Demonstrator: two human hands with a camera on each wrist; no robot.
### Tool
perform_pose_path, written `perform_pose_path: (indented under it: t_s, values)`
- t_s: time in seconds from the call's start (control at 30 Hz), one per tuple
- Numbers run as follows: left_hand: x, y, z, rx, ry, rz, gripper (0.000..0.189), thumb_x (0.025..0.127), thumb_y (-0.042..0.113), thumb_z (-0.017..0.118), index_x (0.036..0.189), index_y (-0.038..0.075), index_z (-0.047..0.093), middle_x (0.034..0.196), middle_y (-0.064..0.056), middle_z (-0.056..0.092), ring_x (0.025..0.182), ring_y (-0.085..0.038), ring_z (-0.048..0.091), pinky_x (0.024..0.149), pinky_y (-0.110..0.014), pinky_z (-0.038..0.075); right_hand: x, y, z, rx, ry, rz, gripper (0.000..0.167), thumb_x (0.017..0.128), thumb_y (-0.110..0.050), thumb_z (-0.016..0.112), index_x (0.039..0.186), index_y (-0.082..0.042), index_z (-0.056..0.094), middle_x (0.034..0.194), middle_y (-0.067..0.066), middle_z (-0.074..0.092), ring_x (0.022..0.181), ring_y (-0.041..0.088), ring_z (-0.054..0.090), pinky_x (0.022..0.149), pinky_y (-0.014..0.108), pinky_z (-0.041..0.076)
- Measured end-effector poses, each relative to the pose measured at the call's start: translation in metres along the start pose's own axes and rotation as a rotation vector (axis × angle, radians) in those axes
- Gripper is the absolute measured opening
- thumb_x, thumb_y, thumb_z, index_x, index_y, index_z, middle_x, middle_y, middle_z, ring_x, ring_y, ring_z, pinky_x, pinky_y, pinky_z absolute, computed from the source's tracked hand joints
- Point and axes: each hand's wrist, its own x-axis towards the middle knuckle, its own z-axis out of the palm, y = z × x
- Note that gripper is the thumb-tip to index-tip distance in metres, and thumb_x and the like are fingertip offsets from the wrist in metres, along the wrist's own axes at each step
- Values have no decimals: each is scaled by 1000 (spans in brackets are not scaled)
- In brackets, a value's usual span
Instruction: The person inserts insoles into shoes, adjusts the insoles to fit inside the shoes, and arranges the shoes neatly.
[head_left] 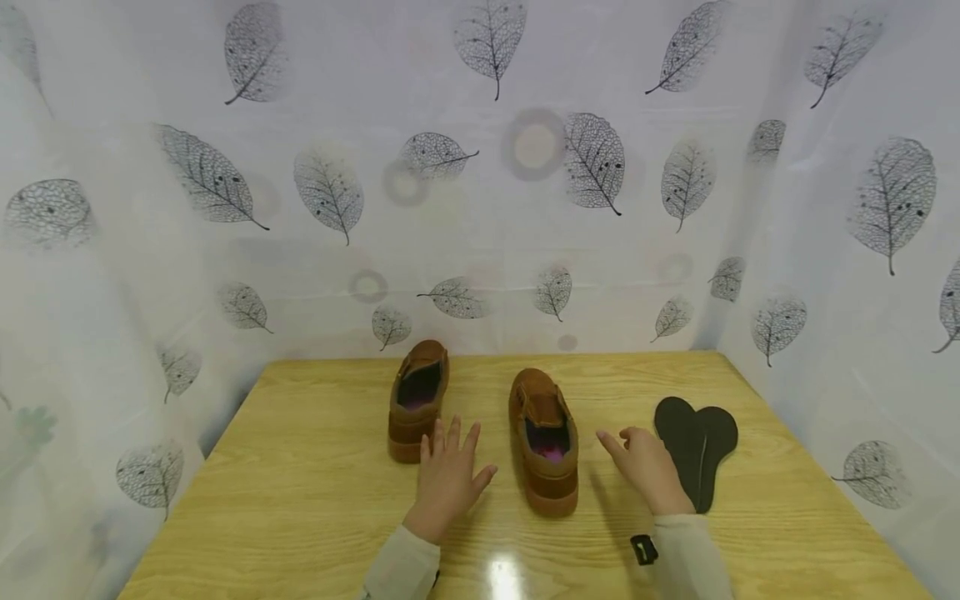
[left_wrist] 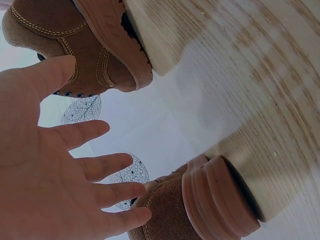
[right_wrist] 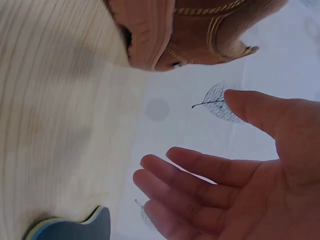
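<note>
Brown slip-on shoes [head_left: 550, 477] stand apart from each other on the wood-grain bench [head_left: 300, 500], soles down, toes pointing towards the leaf-printed curtain [head_left: 465, 225]. The left shoe [head_left: 406, 429] sits slightly farther back than the right one; a pinkish-purple patch shows inside each, and the left wrist view shows pale stitching on the uppers and ridged soles. The left hand [head_left: 445, 482] is between the two, nearest the left shoe's heel, its grip wide with fingers and thumb spread and nothing held. The right hand [head_left: 651, 468] is between the right shoe and a pair of dark insoles [head_left: 678, 429]; its grip is wide too, thumb away from the loosely bent fingers, and empty. The insoles lie on the bench's right side, one overlapping the other. Pale sleeves [head_left: 690, 554] cover both forearms, and a black wrist device [head_left: 643, 549] shows beside the right cuff.
</note>
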Motion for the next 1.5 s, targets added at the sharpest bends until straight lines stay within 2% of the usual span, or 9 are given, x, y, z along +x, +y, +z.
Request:
perform_pose_path:
  t_s: [0.2,0.4,0.6,0.73,0.83,0.93,1.13,1.27,1.5]
  values:
    - [0,-1,0,-5,0,-3,65,89,42,65,141,8,47,147,-25,37,135,-50,29,104,-66,27,5,15,-4,-19,2,57,64,99,-37,50,123,22,48,120,40,53,96,48,61,75,51,52]
    - [1,-2,3,-8,-1,-16,65,90,43,64,142,9,46,148,-24,36,135,-50,28,104,-66,26,6,28,-7,-28,45,84,64,97,-35,54,123,23,47,121,41,51,98,51,58,75,52,51]
    - [1,-2,3,6,3,-16,66,89,45,64,143,10,46,148,-24,36,135,-50,29,104,-66,26,6,35,-11,-45,68,113,61,96,-30,56,123,24,46,119,44,49,86,46,61,67,48,52]
    - [1,-2,2,9,2,-14,66,89,44,64,142,9,46,147,-25,36,135,-50,30,104,-65,27,6,38,-12,-40,60,164,63,96,-30,56,124,25,43,118,50,39,99,60,49,74,61,48]
    - [1,-2,2,7,2,-11,65,90,43,64,142,8,47,147,-25,37,134,-50,30,104,-65,27,5,40,-12,-32,62,205,61,96,-28,56,119,26,42,114,51,33,102,66,39,75,65,44]
    - [0,-3,2,-3,18,0,65,90,42,65,141,8,47,146,-26,37,134,-51,31,103,-66,27,5,40,-10,-28,63,250,62,94,-27,57,115,29,38,112,51,30,102,65,34,76,66,41]
    - [-2,-3,2,-11,52,22,64,90,43,64,141,8,48,144,-26,39,132,-51,33,102,-66,28,3,42,-8,-67,6,317,79,93,-27,60,122,36,21,108,52,26,101,64,33,79,65,40]
    - [-2,-2,-1,-6,30,11,64,90,42,65,141,8,48,145,-26,39,133,-51,32,103,-65,28,3,45,-6,-88,-21,317,76,92,-27,61,116,36,27,104,51,27,99,64,33,77,64,41]
    - [-2,-1,-2,32,3,6,65,89,43,65,141,9,48,146,-25,39,134,-49,32,103,-65,29,3,49,0,-129,6,364,68,90,-20,60,111,38,30,102,53,28,101,65,31,82,67,39]
